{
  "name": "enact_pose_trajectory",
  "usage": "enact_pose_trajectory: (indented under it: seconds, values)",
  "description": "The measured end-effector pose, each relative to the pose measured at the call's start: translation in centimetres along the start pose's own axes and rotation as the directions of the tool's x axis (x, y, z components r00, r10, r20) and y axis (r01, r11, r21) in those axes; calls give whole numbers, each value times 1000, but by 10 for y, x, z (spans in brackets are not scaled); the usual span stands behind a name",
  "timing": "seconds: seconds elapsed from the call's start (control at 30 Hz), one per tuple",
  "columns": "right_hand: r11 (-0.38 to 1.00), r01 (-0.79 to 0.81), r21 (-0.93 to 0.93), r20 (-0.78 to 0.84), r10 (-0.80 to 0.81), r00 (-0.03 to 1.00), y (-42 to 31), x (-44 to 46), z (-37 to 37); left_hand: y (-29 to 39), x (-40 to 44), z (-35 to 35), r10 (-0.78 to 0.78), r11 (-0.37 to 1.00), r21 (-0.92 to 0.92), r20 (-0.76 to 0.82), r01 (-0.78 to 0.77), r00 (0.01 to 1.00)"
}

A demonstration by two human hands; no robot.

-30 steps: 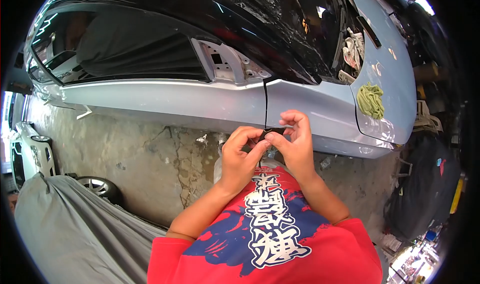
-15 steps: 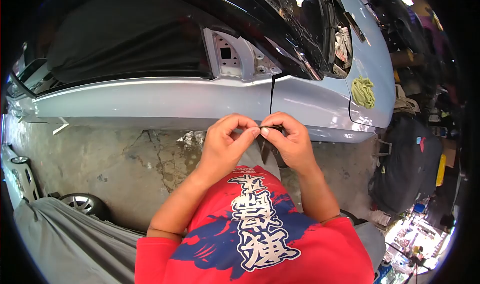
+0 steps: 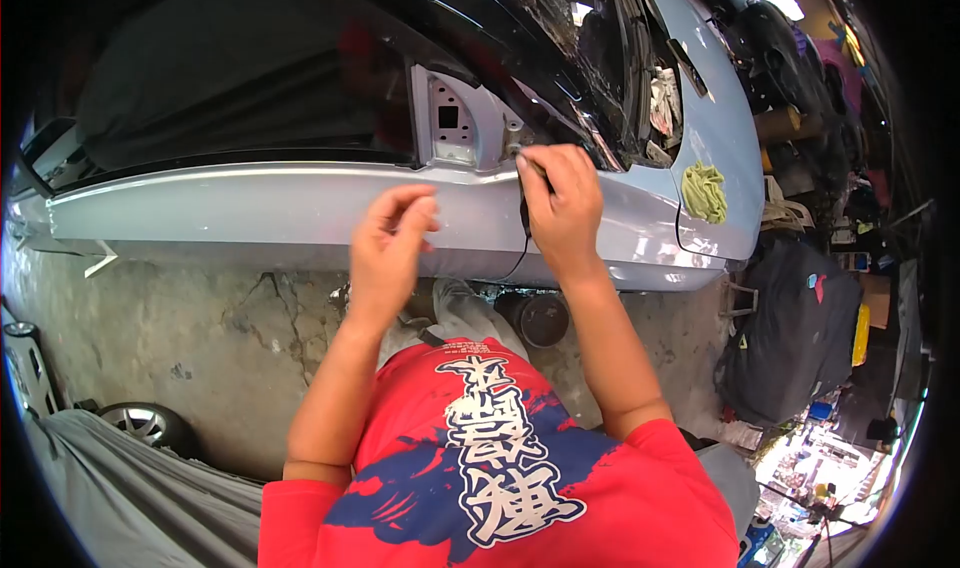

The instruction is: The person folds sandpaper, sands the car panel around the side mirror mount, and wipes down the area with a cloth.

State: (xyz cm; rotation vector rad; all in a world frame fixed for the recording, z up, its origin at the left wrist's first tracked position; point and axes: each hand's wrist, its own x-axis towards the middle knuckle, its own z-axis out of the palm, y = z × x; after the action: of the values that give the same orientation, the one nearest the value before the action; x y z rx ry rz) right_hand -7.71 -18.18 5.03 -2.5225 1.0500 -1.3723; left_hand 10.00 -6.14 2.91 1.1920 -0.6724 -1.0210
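A silver-blue car stands side-on before me, with its door (image 3: 300,203) at the left and its front fender (image 3: 640,208) at the right. My right hand (image 3: 568,208) pinches a thin dark strip (image 3: 538,171) at the front edge of the door, beside the bare mirror mount (image 3: 455,118). The fingers hide much of the strip. My left hand (image 3: 390,253) hovers in front of the door panel, fingers half curled and apart, with nothing visible in them.
A green cloth (image 3: 704,193) lies on the fender. Below the door is a dark round container (image 3: 543,320) on the concrete floor. A wheel (image 3: 148,426) and a grey cover (image 3: 120,488) are at the lower left, a black-covered heap (image 3: 790,328) at the right.
My hands have parted. The right has moved up to the door's front edge with the strip; the left has let go of it and shifted left.
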Motion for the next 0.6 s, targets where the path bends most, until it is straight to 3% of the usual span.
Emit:
enact_pose_trajectory:
  seconds: [0.23,0.6]
  values:
    - [951,173,-256,-110,-207,972,17,21,29,-31,26,-74,56,997,50,-93,-52,994]
    - [934,233,-273,-124,-274,954,16,33,37,-35,33,-89,-12,999,32,-18,13,1000]
